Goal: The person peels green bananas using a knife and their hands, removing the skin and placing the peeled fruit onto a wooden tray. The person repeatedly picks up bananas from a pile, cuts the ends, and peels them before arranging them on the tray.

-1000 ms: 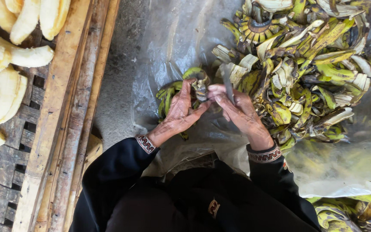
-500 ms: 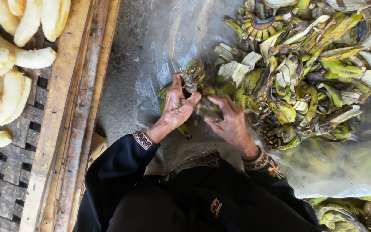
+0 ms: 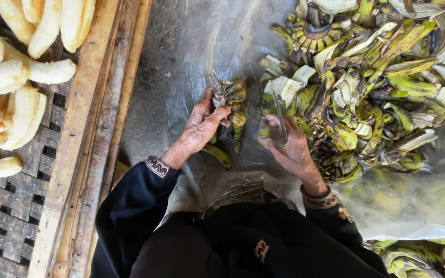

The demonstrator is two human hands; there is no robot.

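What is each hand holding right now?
Left hand: closed on a small bunch of green-yellow bananas.
Right hand: closed on a thin dark knife.

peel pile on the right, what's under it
A clear plastic sheet shows around the peel pile, spread over grey ground. What lies directly beneath the peels is covered.

No packages, labels, signs, screens.
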